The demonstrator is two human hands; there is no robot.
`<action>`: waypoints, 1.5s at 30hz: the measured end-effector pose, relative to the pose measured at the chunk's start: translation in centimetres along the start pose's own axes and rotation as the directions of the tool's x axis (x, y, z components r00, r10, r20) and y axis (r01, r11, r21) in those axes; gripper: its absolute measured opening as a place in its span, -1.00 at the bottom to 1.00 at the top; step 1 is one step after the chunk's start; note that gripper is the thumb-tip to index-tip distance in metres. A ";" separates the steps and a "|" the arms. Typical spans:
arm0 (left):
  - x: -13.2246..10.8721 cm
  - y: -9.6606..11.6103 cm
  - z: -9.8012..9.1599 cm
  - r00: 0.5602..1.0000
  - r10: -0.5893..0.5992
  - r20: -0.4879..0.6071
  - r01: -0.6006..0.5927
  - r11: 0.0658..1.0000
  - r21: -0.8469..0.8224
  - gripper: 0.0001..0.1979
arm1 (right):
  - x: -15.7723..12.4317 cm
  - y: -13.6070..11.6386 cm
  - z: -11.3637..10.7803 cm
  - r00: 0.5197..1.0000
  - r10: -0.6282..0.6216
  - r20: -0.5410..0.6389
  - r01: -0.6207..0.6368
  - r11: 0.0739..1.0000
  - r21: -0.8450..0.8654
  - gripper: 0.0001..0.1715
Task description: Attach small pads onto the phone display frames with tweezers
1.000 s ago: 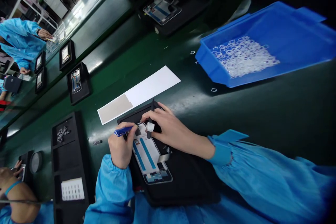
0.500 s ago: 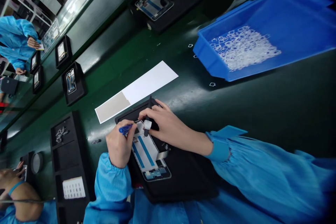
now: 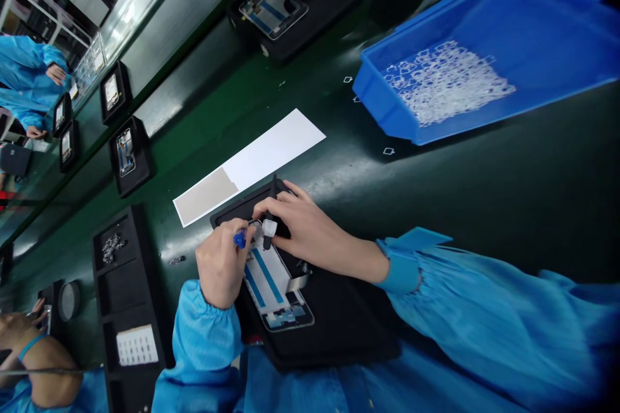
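My left hand (image 3: 221, 261) is closed around a blue pen-like tool (image 3: 239, 238), whose tip is hidden by my fingers at the upper end of a phone frame (image 3: 271, 274). That frame has two blue strips and lies in a black tray (image 3: 349, 329). From the other side, my right hand (image 3: 310, 222) pinches a narrow black stick-like piece (image 3: 267, 242) bearing a small white block (image 3: 270, 228), over the frame's upper end. A silvery flex ribbon (image 3: 297, 283) sticks out at the frame's right edge.
A blue bin (image 3: 537, 45) holds many small white frames. A white card (image 3: 278, 145) lies beyond my tray. On the left stands a compartment tray (image 3: 126, 290) with small parts and a label sheet. More phone trays (image 3: 130, 155) line the bench; co-workers sit at left.
The blue tool in my left hand has tilted to a steeper, more end-on angle. My right hand stays nearly in place. The whole view shifts slightly. A co-worker's hand at far left no longer holds a card.
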State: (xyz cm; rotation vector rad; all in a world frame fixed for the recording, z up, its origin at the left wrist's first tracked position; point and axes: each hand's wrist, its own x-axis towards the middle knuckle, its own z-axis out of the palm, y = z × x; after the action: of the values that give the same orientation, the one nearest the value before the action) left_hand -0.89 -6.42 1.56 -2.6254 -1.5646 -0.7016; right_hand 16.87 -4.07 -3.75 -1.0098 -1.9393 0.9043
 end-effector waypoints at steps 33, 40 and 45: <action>-2.1 -0.2 1.2 0.972 0.177 -0.152 -0.195 0.974 -0.115 -0.84 | 0.3 -0.5 -0.1 1.000 -0.019 -0.010 0.018 0.996 -0.091 -0.74; -2.3 -0.9 1.7 0.981 -0.091 -0.172 0.035 0.951 -0.307 -0.91 | 1.6 -0.8 0.3 0.994 -0.106 0.016 0.107 0.968 -0.225 -0.68; -1.6 -1.1 1.5 0.967 -0.178 -0.183 0.121 0.951 -0.286 -0.95 | 2.1 -0.9 0.7 0.993 -0.117 0.021 0.118 0.974 -0.195 -0.70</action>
State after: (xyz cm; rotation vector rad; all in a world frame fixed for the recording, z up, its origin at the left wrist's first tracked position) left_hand -1.92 -6.90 -0.62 -2.5182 -1.7285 -1.2412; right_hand 15.12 -2.84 -2.68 -0.9909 -2.1037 0.6620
